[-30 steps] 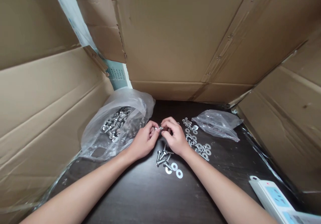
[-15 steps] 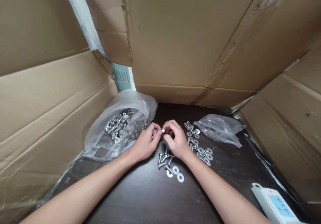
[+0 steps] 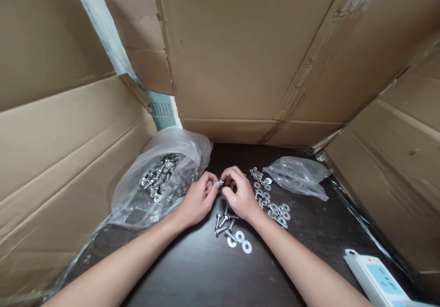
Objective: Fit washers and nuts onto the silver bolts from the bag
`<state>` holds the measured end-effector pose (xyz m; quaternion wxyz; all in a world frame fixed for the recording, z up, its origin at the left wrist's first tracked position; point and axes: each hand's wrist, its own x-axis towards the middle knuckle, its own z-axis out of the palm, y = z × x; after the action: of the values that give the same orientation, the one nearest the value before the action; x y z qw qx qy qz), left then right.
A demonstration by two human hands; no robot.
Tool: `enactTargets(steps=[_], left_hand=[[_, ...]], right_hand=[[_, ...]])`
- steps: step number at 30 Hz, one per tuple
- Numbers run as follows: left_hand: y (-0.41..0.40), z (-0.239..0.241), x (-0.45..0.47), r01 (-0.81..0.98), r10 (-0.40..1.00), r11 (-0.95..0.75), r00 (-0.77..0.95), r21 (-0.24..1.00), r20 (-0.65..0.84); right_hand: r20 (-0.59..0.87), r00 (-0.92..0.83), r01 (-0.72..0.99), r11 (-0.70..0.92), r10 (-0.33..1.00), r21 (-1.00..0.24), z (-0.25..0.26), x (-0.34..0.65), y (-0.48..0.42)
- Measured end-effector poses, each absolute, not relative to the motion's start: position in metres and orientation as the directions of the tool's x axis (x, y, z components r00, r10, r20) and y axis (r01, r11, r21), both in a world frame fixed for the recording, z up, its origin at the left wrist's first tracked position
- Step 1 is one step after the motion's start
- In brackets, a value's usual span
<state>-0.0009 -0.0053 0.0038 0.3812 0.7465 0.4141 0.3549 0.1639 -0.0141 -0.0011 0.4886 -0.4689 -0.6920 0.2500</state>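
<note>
Between both hands [image 3: 220, 192], small bolt [image 3: 217, 183], pinched at fingertips, above table [image 3: 192, 270]

Just beyond the loose bolts [image 3: 225, 220], we twisted the small bolt [image 3: 217, 182] between left hand [image 3: 197, 201] and right hand [image 3: 240, 194] until its shank lay level and showed more.

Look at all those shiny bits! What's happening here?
A person pinches one small bolt between left hand and right hand above a dark table. Loose bolts and washers lie just below. A clear bag of bolts sits on the left; more washers and a smaller bag lie on the right.
</note>
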Motion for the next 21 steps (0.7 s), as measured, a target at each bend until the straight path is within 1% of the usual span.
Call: enactTargets(steps=[3, 14, 21], left_hand=[[-0.0056, 0.0031, -0.0010, 0.357, 0.887, -0.373, 0.408, 0.856, 0.216], [-0.0056, 0.0026, -0.0022, 0.389, 0.871, -0.403, 0.441, 0.829, 0.216], [-0.0045, 0.0018, -0.0022, 0.372, 0.874, -0.392, 0.435, 0.841, 0.215]], right_hand=[[0.438, -0.112, 0.392, 0.445, 0.892, -0.805, -0.0010, 0.1649, -0.0137], [0.462, -0.130, 0.378, 0.474, 0.877, -0.795, -0.0026, 0.1660, -0.0116], [0.413, -0.137, 0.430, 0.429, 0.900, -0.794, -0.0027, 0.1648, -0.0115]])
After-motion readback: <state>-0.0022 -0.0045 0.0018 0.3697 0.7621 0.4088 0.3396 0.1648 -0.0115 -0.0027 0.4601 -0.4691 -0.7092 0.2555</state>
